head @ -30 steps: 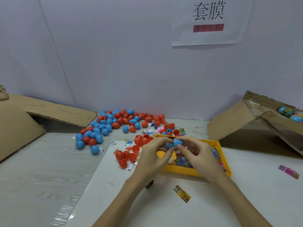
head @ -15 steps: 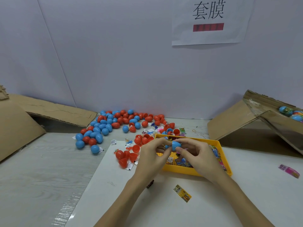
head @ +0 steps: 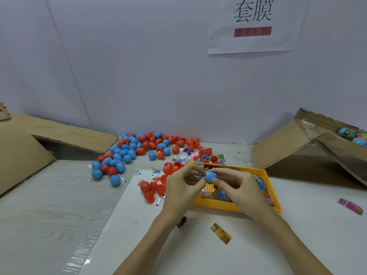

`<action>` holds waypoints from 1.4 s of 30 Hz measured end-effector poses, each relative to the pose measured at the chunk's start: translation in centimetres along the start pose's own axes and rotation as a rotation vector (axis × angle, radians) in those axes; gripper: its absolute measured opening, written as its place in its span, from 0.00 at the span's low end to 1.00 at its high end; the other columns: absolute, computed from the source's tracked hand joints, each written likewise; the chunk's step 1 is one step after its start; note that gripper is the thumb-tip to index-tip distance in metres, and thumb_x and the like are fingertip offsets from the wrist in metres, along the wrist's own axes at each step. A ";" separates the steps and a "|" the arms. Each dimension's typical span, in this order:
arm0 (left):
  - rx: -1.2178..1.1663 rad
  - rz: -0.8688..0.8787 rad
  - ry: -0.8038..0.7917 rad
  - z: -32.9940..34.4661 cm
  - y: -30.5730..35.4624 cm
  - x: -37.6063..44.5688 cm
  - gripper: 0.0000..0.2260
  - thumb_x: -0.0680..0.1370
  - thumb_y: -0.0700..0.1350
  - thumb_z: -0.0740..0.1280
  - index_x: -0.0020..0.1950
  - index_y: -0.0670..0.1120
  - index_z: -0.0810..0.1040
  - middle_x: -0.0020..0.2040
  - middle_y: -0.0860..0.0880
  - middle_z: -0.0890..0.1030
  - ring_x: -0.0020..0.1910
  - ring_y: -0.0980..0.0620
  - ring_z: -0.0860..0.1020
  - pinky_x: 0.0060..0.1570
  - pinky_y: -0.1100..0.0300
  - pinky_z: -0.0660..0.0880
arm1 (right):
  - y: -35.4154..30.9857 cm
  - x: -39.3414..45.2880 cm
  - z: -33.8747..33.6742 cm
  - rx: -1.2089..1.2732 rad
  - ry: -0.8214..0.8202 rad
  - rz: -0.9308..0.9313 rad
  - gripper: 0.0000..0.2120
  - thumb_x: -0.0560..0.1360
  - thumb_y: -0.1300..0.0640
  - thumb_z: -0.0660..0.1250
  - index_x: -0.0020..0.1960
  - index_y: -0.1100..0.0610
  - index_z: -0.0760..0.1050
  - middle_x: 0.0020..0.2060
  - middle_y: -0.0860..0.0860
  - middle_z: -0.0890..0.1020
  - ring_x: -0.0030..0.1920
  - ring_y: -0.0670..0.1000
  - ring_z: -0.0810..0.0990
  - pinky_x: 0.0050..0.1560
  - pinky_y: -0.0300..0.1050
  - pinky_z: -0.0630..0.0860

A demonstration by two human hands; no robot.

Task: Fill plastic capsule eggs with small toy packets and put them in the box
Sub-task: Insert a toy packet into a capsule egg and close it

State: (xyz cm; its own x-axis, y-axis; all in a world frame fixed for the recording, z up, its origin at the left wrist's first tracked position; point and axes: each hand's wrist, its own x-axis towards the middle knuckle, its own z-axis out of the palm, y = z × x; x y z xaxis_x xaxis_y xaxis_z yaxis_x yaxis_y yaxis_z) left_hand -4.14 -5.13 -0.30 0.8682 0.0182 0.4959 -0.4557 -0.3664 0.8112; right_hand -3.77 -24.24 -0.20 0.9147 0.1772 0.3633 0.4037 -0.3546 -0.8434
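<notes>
blue egg held over the yellow tray

both hands meet above the yellow tray (head: 234,207) near the middle of the bench (head: 49,205). the left hand (head: 181,187) and the right hand (head: 241,190) each have fingers and thumb curled round one blue egg (head: 211,176), pinching it from either side just above the tray's left half. whether a packet is inside the egg cannot be told.

the tray is one shallow yellow box holding a loose heap of small printed toy packets (head: 262,187), too jumbled to count; its studded floor shows under the hands.

one cardboard box (head: 282,143) stands tipped at the far right with at least two decorated eggs (head: 346,132) visible in it. another cardboard box (head: 21,155) lies at the left, contents hidden.

a pile of red and blue eggs (head: 139,147) spreads along the back of the bench, several dozen, with about four red halves (head: 152,190) just left of the tray. one packet (head: 223,233) lies in front of the tray, one pink packet (head: 350,206) far right. one paper sign (head: 252,24) hangs on the wall.
</notes>
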 end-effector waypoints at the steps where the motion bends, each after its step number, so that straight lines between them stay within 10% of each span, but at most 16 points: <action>1: -0.008 0.000 -0.023 -0.1 0.0 0.1 0.05 0.76 0.42 0.76 0.50 0.47 0.85 0.44 0.54 0.86 0.43 0.56 0.84 0.44 0.63 0.82 | 0.0 0.0 0.0 0.002 -0.002 -0.001 0.15 0.78 0.54 0.73 0.64 0.46 0.82 0.51 0.42 0.88 0.51 0.44 0.87 0.52 0.46 0.85; 28: -0.127 0.203 0.004 -0.5 0.6 -0.1 0.17 0.73 0.41 0.78 0.61 0.43 0.84 0.55 0.51 0.85 0.53 0.49 0.84 0.54 0.55 0.82 | -1.3 -0.5 0.4 0.001 0.024 -0.043 0.24 0.80 0.47 0.63 0.74 0.50 0.75 0.52 0.44 0.87 0.51 0.46 0.86 0.48 0.43 0.85; 34: 0.094 0.375 0.111 0.0 1.1 -0.4 0.21 0.71 0.37 0.79 0.62 0.45 0.83 0.58 0.51 0.83 0.59 0.60 0.79 0.59 0.66 0.77 | -2.9 -1.2 1.8 -0.088 0.135 -0.068 0.24 0.73 0.35 0.68 0.67 0.40 0.76 0.49 0.35 0.84 0.53 0.35 0.82 0.52 0.29 0.78; 42: 0.256 0.491 0.124 0.8 1.0 -0.9 0.19 0.70 0.35 0.80 0.60 0.41 0.84 0.56 0.46 0.83 0.56 0.52 0.81 0.61 0.67 0.75 | -3.3 -1.6 3.2 -0.048 0.309 0.007 0.15 0.74 0.43 0.72 0.59 0.43 0.79 0.45 0.35 0.82 0.49 0.37 0.83 0.45 0.26 0.77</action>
State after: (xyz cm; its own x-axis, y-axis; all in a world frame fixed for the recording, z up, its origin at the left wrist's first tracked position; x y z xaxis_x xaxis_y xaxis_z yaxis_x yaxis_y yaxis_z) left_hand -5.24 -6.25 -0.14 0.5300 -0.1078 0.8411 -0.7246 -0.5728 0.3832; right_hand -6.59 -20.38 0.75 0.8775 -0.1106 0.4666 0.3907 -0.3995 -0.8293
